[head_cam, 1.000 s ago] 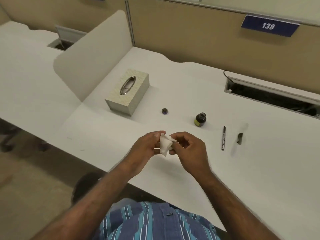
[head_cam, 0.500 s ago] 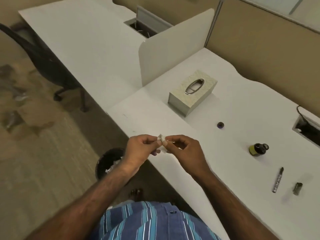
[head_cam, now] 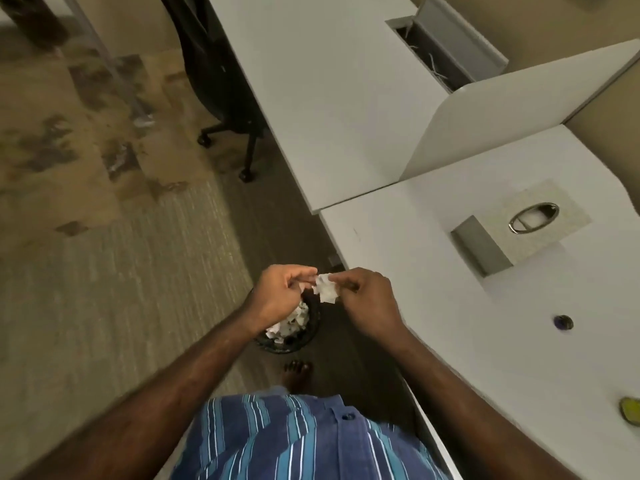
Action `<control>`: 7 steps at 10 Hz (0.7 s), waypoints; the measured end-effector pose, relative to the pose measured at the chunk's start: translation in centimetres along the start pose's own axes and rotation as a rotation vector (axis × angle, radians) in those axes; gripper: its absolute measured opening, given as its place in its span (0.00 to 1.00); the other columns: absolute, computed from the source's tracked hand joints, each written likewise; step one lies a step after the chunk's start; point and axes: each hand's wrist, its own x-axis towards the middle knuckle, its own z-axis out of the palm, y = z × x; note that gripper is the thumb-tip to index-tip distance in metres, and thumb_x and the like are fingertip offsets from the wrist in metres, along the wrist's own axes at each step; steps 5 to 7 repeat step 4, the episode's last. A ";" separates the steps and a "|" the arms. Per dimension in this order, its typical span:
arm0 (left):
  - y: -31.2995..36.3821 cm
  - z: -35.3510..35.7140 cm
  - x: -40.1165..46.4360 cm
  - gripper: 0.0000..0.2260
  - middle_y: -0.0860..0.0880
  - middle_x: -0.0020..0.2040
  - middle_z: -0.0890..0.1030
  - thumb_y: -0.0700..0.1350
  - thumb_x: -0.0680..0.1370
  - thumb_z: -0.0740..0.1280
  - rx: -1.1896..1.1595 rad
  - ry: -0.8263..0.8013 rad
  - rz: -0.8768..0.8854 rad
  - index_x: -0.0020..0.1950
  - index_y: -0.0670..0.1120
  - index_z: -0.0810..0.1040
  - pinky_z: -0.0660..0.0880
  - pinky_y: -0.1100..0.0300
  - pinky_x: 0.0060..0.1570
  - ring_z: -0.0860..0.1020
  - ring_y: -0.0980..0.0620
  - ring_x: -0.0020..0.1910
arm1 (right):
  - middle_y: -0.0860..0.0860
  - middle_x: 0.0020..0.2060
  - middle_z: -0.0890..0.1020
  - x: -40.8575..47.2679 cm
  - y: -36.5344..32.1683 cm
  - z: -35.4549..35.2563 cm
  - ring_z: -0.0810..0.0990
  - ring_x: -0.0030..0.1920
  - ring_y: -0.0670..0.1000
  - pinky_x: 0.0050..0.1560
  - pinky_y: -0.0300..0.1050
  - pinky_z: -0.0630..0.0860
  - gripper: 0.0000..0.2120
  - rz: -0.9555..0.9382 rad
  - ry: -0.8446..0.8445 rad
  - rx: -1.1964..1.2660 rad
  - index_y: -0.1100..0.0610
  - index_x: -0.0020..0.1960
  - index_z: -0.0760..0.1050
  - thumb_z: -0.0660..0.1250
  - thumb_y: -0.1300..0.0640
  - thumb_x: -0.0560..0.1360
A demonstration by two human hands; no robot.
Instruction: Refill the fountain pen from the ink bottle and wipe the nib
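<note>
White crumpled tissue point(head_cam: 325, 289) is pinched between the left hand point(head_cam: 282, 296) and right hand point(head_cam: 367, 297), centre of the frame, above the dark round waste bin point(head_cam: 294, 336) — if released carelessly, it could miss. The yellow-labelled ink bottle point(head_cam: 631, 408) shows at the tabletop's point(head_cam: 467, 341) right edge; no pen is visible.

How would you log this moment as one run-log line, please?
stage: discarding wipe | left hand and right hand: pinch tissue | position: above bin | ink cap: on desk

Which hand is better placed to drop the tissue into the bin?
Left, probably. The left hand hangs directly above the bin, while the right hand sits nearer the desk. Both pinch the tissue.
</note>
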 end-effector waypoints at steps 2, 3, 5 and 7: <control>-4.6 -4.6 0.3 0.24 0.43 0.74 0.80 0.33 0.81 0.69 0.184 0.088 -0.049 0.78 0.41 0.75 0.67 0.61 0.75 0.76 0.49 0.74 | 0.48 0.55 0.89 3.3 -0.8 6.8 0.86 0.54 0.46 0.54 0.38 0.80 0.13 -0.041 -0.098 -0.142 0.52 0.63 0.85 0.73 0.60 0.80; -7.0 -6.2 0.1 0.27 0.42 0.79 0.75 0.38 0.81 0.71 0.306 0.135 -0.019 0.80 0.42 0.71 0.61 0.59 0.78 0.70 0.46 0.79 | 0.50 0.56 0.88 4.8 -0.3 10.0 0.86 0.55 0.49 0.55 0.42 0.82 0.12 0.002 -0.168 -0.176 0.54 0.64 0.83 0.72 0.58 0.81; -8.3 -7.0 0.2 0.28 0.40 0.79 0.74 0.39 0.81 0.72 0.345 0.148 -0.007 0.80 0.39 0.70 0.62 0.53 0.81 0.70 0.43 0.80 | 0.50 0.57 0.88 5.5 0.0 11.8 0.86 0.57 0.51 0.58 0.47 0.84 0.14 0.057 -0.218 -0.156 0.53 0.66 0.82 0.72 0.58 0.80; -8.3 -7.0 0.2 0.28 0.40 0.79 0.74 0.39 0.81 0.72 0.345 0.148 -0.007 0.80 0.39 0.70 0.62 0.53 0.81 0.70 0.43 0.80 | 0.50 0.57 0.88 5.5 0.0 11.8 0.86 0.57 0.51 0.58 0.47 0.84 0.14 0.057 -0.218 -0.156 0.53 0.66 0.82 0.72 0.58 0.80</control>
